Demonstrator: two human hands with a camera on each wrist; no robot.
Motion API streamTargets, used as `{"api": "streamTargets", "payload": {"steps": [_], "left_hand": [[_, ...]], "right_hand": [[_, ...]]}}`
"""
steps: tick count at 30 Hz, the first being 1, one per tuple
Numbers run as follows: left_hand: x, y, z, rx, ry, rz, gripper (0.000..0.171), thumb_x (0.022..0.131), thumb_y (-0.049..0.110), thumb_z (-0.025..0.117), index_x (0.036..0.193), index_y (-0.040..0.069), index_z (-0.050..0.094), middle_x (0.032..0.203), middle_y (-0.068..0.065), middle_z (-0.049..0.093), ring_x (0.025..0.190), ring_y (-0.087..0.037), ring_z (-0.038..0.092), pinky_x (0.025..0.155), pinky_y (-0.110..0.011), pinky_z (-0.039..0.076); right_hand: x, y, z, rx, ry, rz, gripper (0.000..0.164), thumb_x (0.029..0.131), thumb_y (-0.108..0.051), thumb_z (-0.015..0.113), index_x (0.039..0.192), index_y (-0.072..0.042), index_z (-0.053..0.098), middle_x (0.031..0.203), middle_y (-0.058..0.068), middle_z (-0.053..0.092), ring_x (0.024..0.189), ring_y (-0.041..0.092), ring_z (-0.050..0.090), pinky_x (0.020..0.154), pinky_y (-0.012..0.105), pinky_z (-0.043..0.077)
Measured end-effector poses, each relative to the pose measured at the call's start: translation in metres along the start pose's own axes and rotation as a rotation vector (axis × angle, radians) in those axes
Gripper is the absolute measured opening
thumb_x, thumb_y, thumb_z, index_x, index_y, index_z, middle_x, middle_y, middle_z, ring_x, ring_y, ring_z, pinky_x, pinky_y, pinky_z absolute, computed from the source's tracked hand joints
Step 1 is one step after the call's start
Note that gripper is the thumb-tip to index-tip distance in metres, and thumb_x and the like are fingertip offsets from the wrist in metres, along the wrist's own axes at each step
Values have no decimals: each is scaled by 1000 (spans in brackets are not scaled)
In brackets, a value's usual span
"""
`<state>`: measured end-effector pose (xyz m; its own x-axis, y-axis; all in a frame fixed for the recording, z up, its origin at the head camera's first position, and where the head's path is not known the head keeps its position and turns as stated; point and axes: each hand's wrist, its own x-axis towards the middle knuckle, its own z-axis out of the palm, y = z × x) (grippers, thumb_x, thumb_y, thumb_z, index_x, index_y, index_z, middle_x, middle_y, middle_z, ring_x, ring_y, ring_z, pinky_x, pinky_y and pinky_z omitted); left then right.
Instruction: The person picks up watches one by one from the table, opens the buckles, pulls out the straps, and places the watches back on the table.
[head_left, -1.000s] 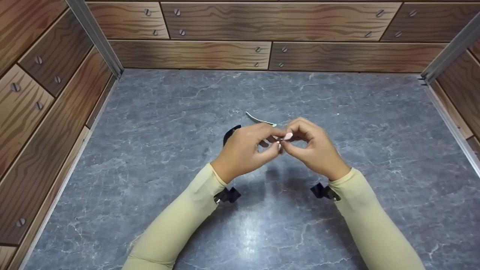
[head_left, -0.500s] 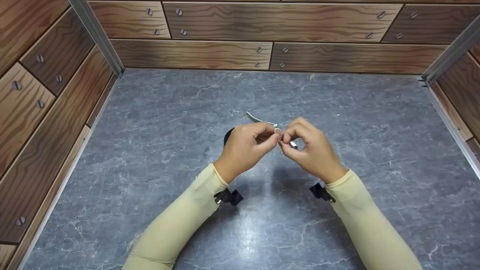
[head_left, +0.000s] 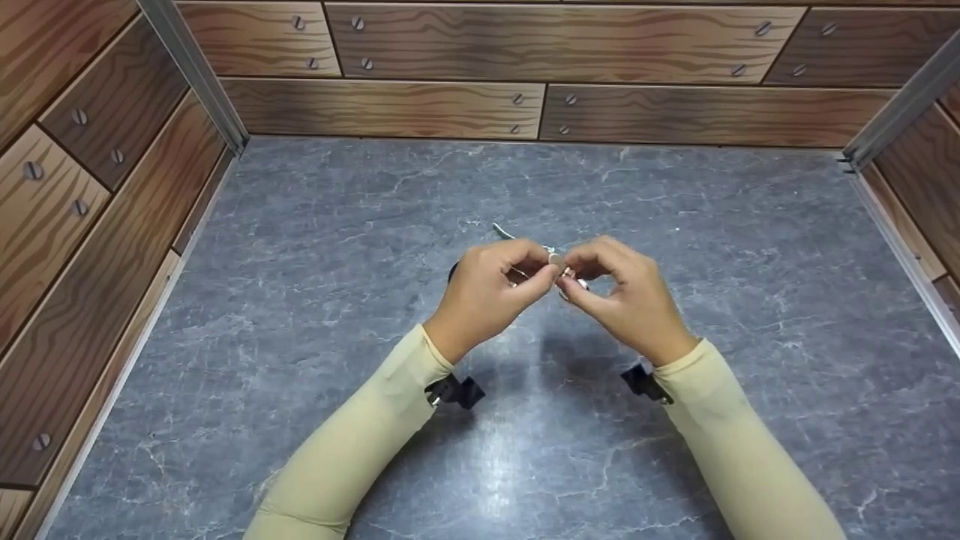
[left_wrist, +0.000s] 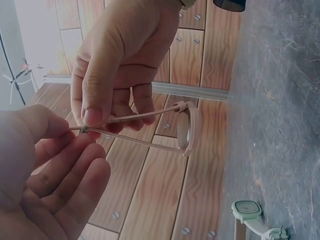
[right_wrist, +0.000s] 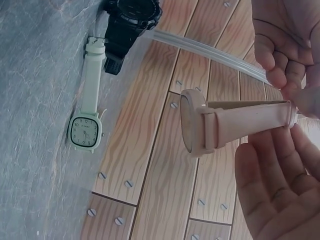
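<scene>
Between both hands, a pink wristwatch (right_wrist: 250, 122) hangs clear of the table with its case low and its strap ends together at the fingertips. My left hand (head_left: 487, 289) pinches one strap end between thumb and fingers. Opposite it, my right hand (head_left: 622, 292) holds the strap by the buckle, thumb along the band in the left wrist view. From above, the fingers hide most of the watch. Beyond the hands lies a pale green wristwatch (right_wrist: 85, 131), its square dial showing. A black wristwatch (right_wrist: 132, 20) lies beside it, mostly behind my left hand in the head view.
The grey marbled tabletop (head_left: 337, 225) spreads around the hands. Wood-patterned panels (head_left: 382, 109) wall in the back and both sides, with metal posts (head_left: 196, 82) at the rear corners. Small black camera mounts (head_left: 457, 391) sit at both wrists.
The pale strap end once showing at the right fingertips now shows by the left thumb. Both hands keep nearly the same place, with small finger shifts.
</scene>
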<state>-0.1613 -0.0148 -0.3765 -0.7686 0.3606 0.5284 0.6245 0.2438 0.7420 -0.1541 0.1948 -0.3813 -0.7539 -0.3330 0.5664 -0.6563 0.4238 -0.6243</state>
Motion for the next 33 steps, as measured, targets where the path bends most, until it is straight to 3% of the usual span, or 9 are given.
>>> {"api": "streamTargets", "payload": {"steps": [8, 15, 21, 27, 30, 33], "left_hand": [[-1, 0, 0, 48, -74, 86, 22, 102, 29, 68, 117, 16, 78, 110, 4, 74, 97, -6, 67, 83, -20, 56], [1, 0, -1, 56, -138, 178, 28, 104, 22, 65, 130, 12, 68, 121, 0, 69, 106, -13, 66, 94, -21, 53], [4, -3, -8, 68, -132, 148, 38, 102, 22, 67, 137, 9, 60, 128, -5, 65, 117, -13, 62, 102, -25, 50], [4, -7, -15, 161, -200, 102, 50, 103, 38, 65, 145, 13, 57, 137, -2, 62, 124, -14, 58, 106, -30, 48], [4, -8, -16, 169, -205, 104, 47, 103, 40, 62, 141, 13, 61, 134, 0, 65, 124, -12, 58, 106, -32, 48], [4, -8, -17, 159, -185, 123, 34, 103, 37, 62, 128, 16, 69, 120, 5, 70, 115, -8, 63, 102, -30, 49]], "right_hand": [[0, 1, -2, -9, 48, -48, 18, 88, 6, 76, 100, -6, 72, 94, 4, 72, 83, 13, 69, 78, 24, 58], [2, 0, -3, 137, 79, -72, 15, 87, 11, 74, 94, -1, 68, 92, 8, 68, 86, 12, 68, 78, 26, 60], [2, -2, -6, 224, 104, -80, 18, 85, 17, 72, 95, 3, 68, 92, 10, 68, 84, 13, 68, 78, 25, 60], [0, -2, -9, 354, 151, -99, 11, 92, 7, 72, 102, 10, 67, 99, 13, 69, 83, 15, 67, 71, 23, 56], [-1, -3, -11, 452, 173, -107, 21, 94, -1, 74, 103, 14, 63, 102, 12, 69, 81, 15, 65, 67, 22, 53], [-1, -3, -12, 527, 175, -96, 24, 94, 1, 74, 104, 18, 60, 104, 12, 69, 80, 15, 63, 65, 22, 52]]}}
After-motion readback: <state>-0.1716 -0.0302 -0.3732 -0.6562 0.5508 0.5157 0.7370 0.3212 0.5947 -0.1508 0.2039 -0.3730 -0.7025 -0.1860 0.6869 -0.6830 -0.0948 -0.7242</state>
